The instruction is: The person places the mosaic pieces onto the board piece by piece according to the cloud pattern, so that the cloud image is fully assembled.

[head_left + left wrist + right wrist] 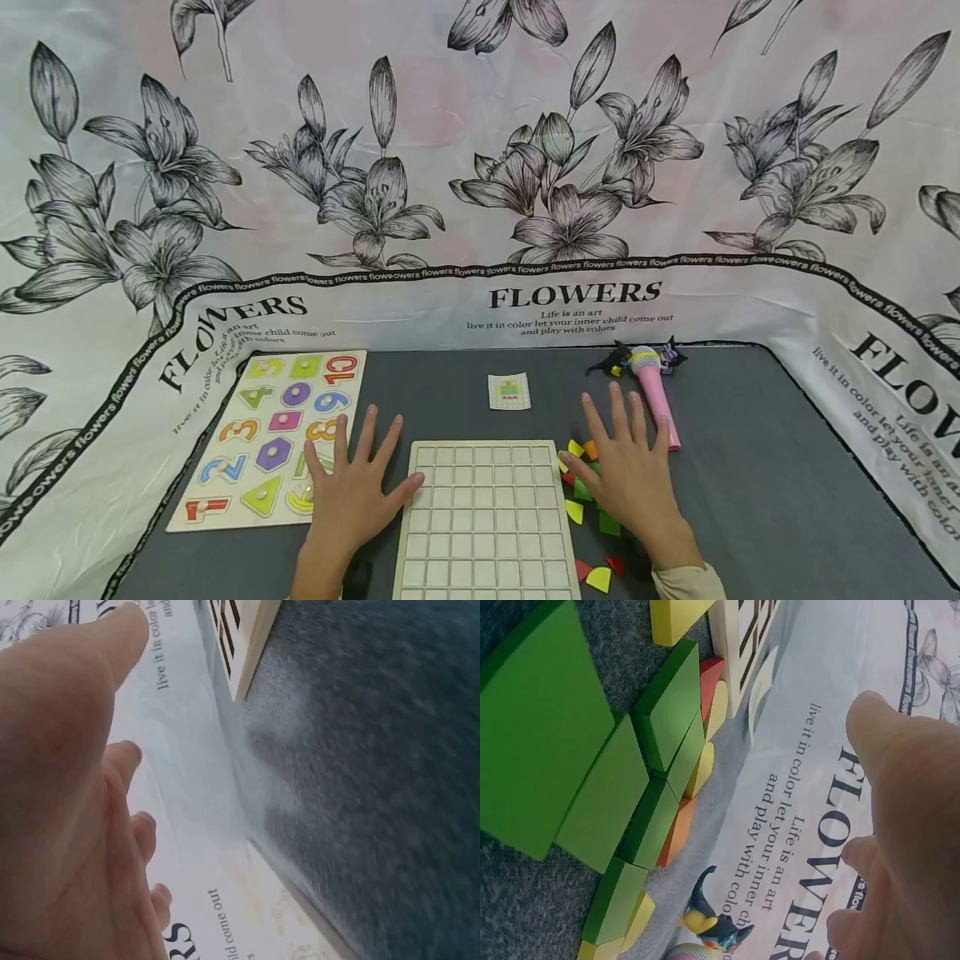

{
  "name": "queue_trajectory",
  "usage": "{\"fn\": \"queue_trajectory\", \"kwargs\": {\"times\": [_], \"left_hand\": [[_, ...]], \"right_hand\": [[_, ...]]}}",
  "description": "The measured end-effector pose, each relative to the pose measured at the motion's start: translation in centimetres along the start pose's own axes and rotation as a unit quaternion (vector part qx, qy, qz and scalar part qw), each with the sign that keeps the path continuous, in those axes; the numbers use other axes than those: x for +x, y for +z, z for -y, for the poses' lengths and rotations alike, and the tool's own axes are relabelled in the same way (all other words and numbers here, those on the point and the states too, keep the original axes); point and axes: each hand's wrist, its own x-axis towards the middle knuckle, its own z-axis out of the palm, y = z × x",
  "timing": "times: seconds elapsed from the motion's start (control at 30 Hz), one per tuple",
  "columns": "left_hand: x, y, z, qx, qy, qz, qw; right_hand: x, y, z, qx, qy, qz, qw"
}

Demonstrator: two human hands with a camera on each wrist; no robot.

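Note:
A cream grid board [482,522] with rows of square cells lies between the two hands. My left hand [351,504] has its fingers spread over the right side of a number-and-shape puzzle board [311,384], thumb at the grid board's left edge. On the other side, my right hand [636,483] is spread above a scatter of small coloured blocks, partly hiding them; green blocks [667,712], a yellow block [597,579] and red ones show. Both wrist views show the palms [60,825] holding nothing. Whether the fingers touch anything below cannot be told.
A small printed card [509,392] lies beyond the grid board. Farther right are a pink toy microphone [657,404] and two small dark figures, one with yellow [618,358], the other purplish [671,355]. A flower-print cloth [420,325] borders the grey surface [772,483].

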Motion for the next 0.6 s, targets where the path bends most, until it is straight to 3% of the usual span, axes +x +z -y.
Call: {"fn": "queue_trajectory", "kwargs": {"times": [0.23, 0.33, 0.5, 0.6], "left_hand": [[-0.7, -0.9, 0.3, -0.009, 0.014, 0.028, 0.9995], [-0.9, -1.1, 0.6, -0.039, 0.022, 0.060, 0.9972], [-1.2, -1.5, 1.1, -0.119, 0.030, 0.143, 0.9821], [-1.3, -1.7, 1.5, -0.165, 0.027, 0.173, 0.9707]], "right_hand": [[0.1, -0.3, 0.0, 0.016, 0.013, 0.026, 0.999], [0.2, -0.5, -0.2, 0.026, 0.016, 0.032, 0.999], [0.3, -0.8, -0.3, 0.048, 0.018, 0.046, 0.998], [0.3, -1.1, -0.5, 0.069, 0.021, 0.056, 0.996]]}}
